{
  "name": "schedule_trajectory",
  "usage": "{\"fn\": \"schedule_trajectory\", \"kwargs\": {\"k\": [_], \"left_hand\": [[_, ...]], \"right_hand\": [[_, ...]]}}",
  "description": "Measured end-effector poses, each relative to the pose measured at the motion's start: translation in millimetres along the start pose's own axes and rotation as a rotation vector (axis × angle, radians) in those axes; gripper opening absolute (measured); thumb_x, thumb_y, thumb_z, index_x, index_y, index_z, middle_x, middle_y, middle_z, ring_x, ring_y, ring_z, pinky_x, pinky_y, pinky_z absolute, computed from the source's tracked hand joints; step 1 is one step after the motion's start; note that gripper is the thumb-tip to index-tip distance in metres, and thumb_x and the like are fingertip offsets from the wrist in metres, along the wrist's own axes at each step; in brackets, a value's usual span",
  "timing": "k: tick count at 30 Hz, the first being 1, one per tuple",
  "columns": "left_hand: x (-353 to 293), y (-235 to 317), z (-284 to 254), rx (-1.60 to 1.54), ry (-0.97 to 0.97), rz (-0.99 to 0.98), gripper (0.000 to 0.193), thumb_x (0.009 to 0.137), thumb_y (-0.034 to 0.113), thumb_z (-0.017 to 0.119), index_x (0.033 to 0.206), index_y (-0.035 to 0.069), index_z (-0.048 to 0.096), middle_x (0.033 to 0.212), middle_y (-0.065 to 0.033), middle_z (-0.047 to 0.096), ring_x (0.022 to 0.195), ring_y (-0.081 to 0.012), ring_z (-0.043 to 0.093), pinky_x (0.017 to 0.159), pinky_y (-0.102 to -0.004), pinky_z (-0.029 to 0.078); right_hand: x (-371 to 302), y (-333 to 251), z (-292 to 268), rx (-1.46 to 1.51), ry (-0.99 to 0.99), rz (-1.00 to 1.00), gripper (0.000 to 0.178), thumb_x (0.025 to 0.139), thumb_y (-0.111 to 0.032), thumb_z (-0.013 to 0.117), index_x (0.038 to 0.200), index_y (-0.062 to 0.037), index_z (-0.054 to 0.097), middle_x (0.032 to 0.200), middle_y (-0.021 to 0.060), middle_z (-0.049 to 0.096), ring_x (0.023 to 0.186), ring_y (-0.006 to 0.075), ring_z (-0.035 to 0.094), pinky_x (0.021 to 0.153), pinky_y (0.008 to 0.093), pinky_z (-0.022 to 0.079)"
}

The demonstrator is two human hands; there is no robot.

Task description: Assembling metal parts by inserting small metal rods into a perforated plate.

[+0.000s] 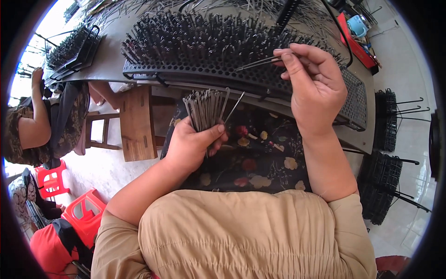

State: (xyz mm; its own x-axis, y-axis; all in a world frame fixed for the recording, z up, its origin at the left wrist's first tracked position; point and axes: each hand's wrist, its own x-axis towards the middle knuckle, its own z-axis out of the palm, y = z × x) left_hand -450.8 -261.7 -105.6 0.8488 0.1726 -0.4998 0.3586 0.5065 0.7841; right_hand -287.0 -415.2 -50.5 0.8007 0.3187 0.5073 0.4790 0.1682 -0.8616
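Note:
My left hand (pixel 195 142) is closed round an upright bundle of thin dark metal rods (pixel 204 109), their tops fanned out. One or two of the rods lean out to the right of the bundle. Raised over the front edge of a black perforated rack (pixel 186 74), my right hand (pixel 318 83) pinches a couple of thin metal rods (pixel 260 62) between thumb and fingers, their free ends pointing left. Densely packed dark rods (pixel 186 39) stand upright in the rack. Their lower ends are hidden.
Loose rods (pixel 125 11) lie across the table's far side. Another filled rack (pixel 74 51) stands at the left, near a co-worker's arm (pixel 35 116). A wooden stool (pixel 137 125) and red plastic stools (pixel 86 214) are at left. Dark hooked racks (pixel 383 186) stand on the floor at right.

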Motion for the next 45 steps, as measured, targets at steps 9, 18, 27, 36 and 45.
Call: {"fn": "schedule_trajectory", "kwargs": {"k": [9,18,27,36,45], "left_hand": [[6,0,-5,-0.074,-0.058,0.044,0.007,0.090,0.008,0.063,0.093,0.003,0.060,0.075,-0.0057,0.064,0.058,-0.0102,0.057,0.048,-0.0233,0.042],[6,7,-11,-0.152,0.008,0.097,0.006,0.090,0.007,0.063,0.092,0.003,0.060,0.074,-0.0053,0.064,0.058,-0.0105,0.056,0.047,-0.0236,0.042],[3,10,-15,-0.170,0.055,0.121,0.007,0.089,0.008,0.065,0.091,0.003,0.060,0.073,-0.0049,0.063,0.057,-0.0103,0.055,0.047,-0.0243,0.042],[8,7,-12,-0.169,0.083,0.138,0.007,0.088,0.006,0.065,0.094,0.003,0.061,0.075,-0.0058,0.064,0.059,-0.0109,0.056,0.048,-0.0245,0.043],[9,6,-12,-0.182,0.068,0.123,0.008,0.089,0.007,0.064,0.095,0.003,0.061,0.075,-0.0060,0.064,0.060,-0.0109,0.056,0.048,-0.0240,0.042]], "right_hand": [[-1,1,11,-0.377,-0.101,-0.141,0.011,0.088,0.004,0.065,0.099,0.0025,0.065,0.092,0.0093,0.071,0.078,0.0118,0.068,0.065,0.0196,0.051],[16,-25,2,-0.397,-0.190,-0.051,0.010,0.088,0.004,0.065,0.097,0.0020,0.066,0.090,0.0066,0.070,0.076,0.0111,0.067,0.064,0.0183,0.049],[22,-24,15,-0.485,-0.276,-0.139,0.009,0.087,0.003,0.065,0.095,0.0004,0.068,0.086,0.0044,0.070,0.075,0.0096,0.066,0.064,0.0186,0.048],[34,-25,32,-0.694,-0.366,-0.406,0.011,0.081,-0.002,0.071,0.092,-0.0033,0.071,0.080,0.0065,0.070,0.071,0.0127,0.067,0.065,0.0226,0.050],[34,-14,30,-0.564,-0.446,-0.343,0.015,0.082,-0.005,0.071,0.097,-0.0060,0.073,0.094,0.0089,0.072,0.093,0.0183,0.070,0.078,0.0249,0.053]]}}
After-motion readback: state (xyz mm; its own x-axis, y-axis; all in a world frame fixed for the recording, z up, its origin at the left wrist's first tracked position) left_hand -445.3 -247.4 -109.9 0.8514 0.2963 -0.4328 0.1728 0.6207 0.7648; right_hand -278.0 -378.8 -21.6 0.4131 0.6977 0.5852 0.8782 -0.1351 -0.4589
